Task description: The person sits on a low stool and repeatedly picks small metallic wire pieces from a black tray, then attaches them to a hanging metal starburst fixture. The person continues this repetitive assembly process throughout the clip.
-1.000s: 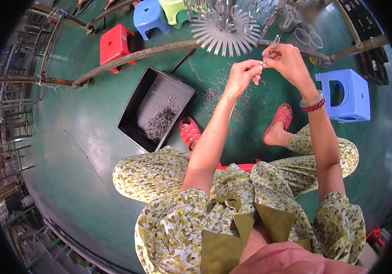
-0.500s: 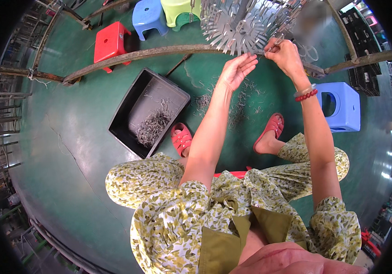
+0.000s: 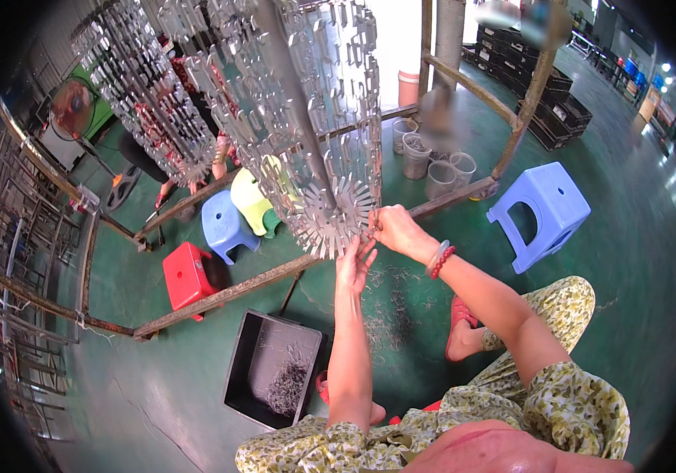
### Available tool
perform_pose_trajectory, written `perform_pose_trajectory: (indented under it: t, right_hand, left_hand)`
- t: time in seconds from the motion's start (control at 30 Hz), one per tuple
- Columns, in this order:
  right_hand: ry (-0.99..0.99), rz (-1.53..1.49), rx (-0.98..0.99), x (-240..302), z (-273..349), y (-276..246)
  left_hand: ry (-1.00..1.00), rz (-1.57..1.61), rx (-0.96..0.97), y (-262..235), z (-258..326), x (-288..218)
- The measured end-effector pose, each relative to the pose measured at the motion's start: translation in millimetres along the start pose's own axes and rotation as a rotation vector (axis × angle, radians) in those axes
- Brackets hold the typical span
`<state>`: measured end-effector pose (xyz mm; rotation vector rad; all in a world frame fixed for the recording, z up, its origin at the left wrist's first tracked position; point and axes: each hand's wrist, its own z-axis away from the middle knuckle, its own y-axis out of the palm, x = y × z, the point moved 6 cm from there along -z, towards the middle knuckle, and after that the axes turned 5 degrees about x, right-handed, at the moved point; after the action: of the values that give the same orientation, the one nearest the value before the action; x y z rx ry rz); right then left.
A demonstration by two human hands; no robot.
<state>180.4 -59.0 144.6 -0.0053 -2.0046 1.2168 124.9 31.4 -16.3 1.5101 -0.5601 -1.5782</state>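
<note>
A tall hanging rack (image 3: 306,118) has a central grey pole and many small shiny metal pieces strung in columns around it. At its foot is a toothed metal disc (image 3: 336,217). My left hand (image 3: 354,264) is raised to the disc's near edge, palm turned sideways and fingers apart. Just right of it, at the disc's right edge, my right hand (image 3: 399,230) is closed in a pinch, and what sits between its fingertips is too small to make out. Thin bent metal bits fill part of a black bin (image 3: 255,355) below left.
A rusty frame bar (image 3: 228,296) crosses before the rack. Around it stand red (image 3: 188,277), blue (image 3: 228,225) and lime (image 3: 255,197) stools, and another blue stool (image 3: 547,213) at right. Clear tubs (image 3: 440,181) sit behind. Metal bits (image 3: 389,307) litter the green floor. A person (image 3: 224,150) works beyond.
My view has tilted up, bringing the rack's columns, the tubs and a second rack into sight. Both hands remain at the disc's edge, the right still pinched.
</note>
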Motion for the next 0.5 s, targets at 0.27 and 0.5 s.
perform_pose_trajectory:
  t: [0.27, 0.5]
  right_hand:
    - [-0.167, 0.058, -0.084, -17.8, -3.2, 8.4]
    - [-0.041, 0.148, 0.035, -14.7, 4.0, -2.6]
  left_hand:
    - [-0.015, -0.058, -0.061, 0.1, 0.7, -4.0]
    - [0.05, 0.004, -0.018, -3.2, 1.4, 7.9]
